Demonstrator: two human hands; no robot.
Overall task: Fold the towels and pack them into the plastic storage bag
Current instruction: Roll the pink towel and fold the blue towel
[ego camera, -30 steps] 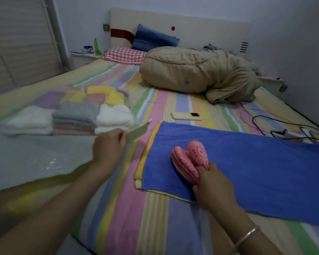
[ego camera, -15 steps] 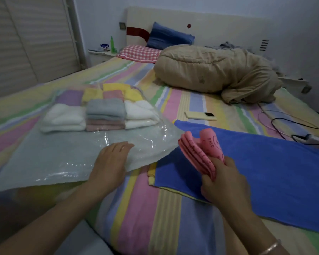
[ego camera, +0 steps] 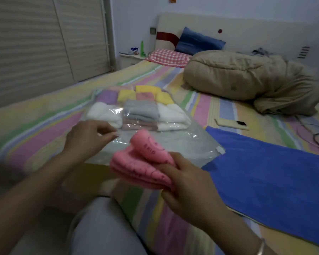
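Head camera looks down over a bed with a pastel striped sheet, and the right hand has its grip curled round a folded pink towel with dark printed markings, thumb on top, fingers under the stack, holding it up just in front of the clear plastic storage bag. Over to the left hand: its thumb and fingertips pinch the near edge of that bag's film, lifted a little off the sheet. Inside the bag, at its far end, sit folded towels, a white towel on the left, a grey folded towel stacked over a dusty pink one in the middle, another white one on the right, with yellow and lilac ones behind. To the right, a large blue towel lies spread flat on the bed, its corner just beside the bag. Further back, a beige bundled quilt, a red checked pillow, a blue pillow against the headboard, and a pale phone lying on the sheet. A silver bangle rings the right wrist.
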